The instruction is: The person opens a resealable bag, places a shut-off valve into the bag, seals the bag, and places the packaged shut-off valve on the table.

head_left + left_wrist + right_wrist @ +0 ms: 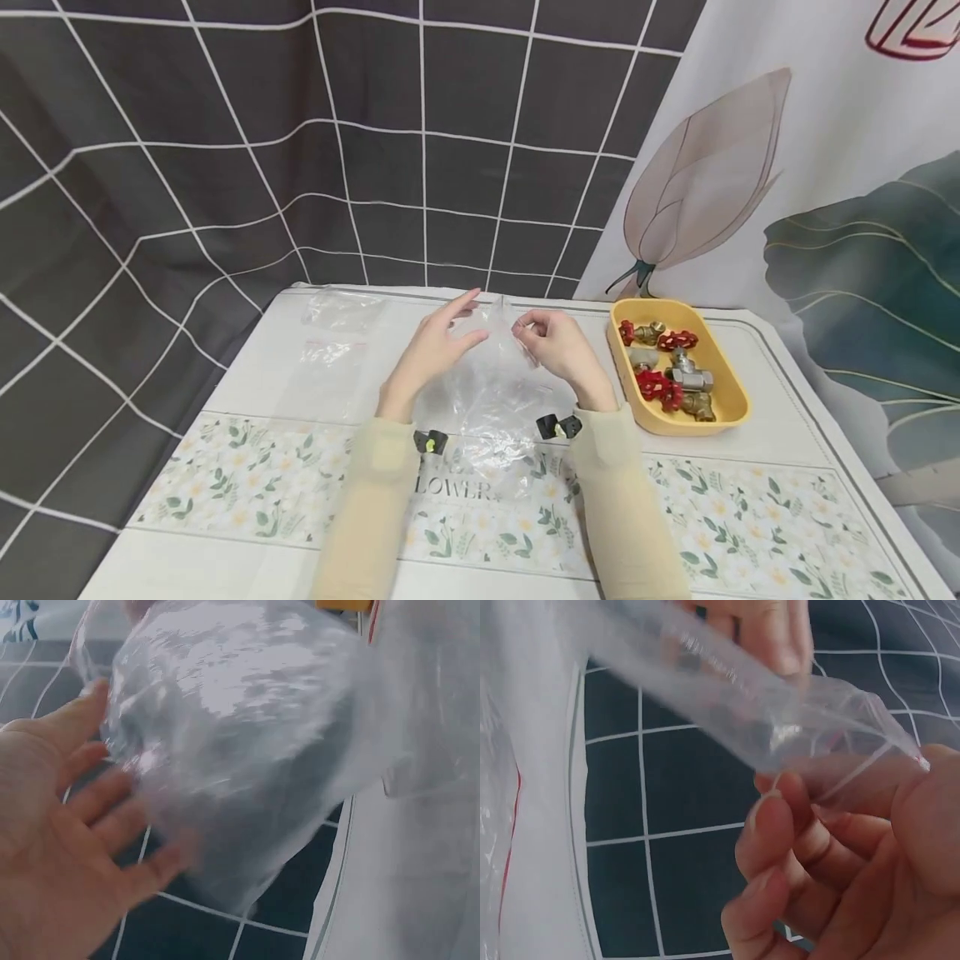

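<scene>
A clear plastic bag [502, 333] is held up over the table between both hands. My right hand [555, 343] pinches its edge between thumb and fingers; in the right wrist view the film of the bag [720, 686] stretches across above that hand [840, 862]. My left hand [438, 343] is on the other side, its fingers spread and fairly straight. In the left wrist view the same hand [82, 817] is at the side of the puffed-out bag, apparently touching it without gripping. More crumpled clear plastic [498, 446] lies on the table below the hands.
To the right stands a yellow tray [690, 427] with several valves [660, 387], some with red handwheels. Flat clear bags [343, 310] lie at the back left of the white table [247, 375]. A dark checked curtain [375, 167] hangs behind.
</scene>
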`<state>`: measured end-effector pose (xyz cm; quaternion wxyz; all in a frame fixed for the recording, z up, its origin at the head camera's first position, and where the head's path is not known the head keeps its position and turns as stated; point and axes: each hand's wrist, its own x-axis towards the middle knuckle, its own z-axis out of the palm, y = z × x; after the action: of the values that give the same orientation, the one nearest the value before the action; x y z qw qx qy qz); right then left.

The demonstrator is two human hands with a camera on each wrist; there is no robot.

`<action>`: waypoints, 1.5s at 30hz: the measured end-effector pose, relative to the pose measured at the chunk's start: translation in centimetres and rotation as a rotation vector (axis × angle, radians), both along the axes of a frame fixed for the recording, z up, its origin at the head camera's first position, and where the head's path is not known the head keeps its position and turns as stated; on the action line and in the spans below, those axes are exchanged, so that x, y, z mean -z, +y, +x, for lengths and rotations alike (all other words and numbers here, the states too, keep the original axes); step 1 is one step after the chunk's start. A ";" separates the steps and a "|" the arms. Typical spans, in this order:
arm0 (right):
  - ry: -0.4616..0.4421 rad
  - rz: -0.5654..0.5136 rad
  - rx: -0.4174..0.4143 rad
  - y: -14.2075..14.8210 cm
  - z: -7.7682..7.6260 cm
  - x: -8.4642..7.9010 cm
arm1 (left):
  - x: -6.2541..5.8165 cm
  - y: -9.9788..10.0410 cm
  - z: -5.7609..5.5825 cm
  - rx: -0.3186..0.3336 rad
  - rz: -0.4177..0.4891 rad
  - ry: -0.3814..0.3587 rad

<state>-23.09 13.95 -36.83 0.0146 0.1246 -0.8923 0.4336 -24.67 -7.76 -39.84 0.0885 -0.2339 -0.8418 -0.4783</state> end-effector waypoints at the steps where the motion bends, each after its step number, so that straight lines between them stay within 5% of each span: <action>1: 0.015 0.006 0.014 -0.1 0.1 0.1 | 0.1 -0.1 0.1 -0.032 0.006 -0.017; 7: 0.094 0.038 0.116 -0.7 1.2 -0.1 | -0.8 0.9 2.2 -0.191 0.023 -0.044; 17: 0.274 0.096 0.107 -2.2 2.1 -0.9 | -2.7 3.4 4.5 -0.231 -0.040 -0.047; 26: 0.264 0.086 0.108 -1.5 1.7 -0.8 | -2.8 2.8 4.4 -0.230 -0.065 -0.107; 34: 0.133 0.021 0.121 -0.2 1.3 -0.9 | -3.2 1.1 4.2 -0.205 -0.017 -0.140; 45: 0.053 -0.103 0.096 1.2 0.9 -0.8 | -4.4 0.7 4.6 -0.187 -0.135 -0.172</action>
<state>-22.24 15.15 -35.98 0.0654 0.0921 -0.8731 0.4743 -20.08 -7.02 -35.47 0.0444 -0.1181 -0.8948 -0.4283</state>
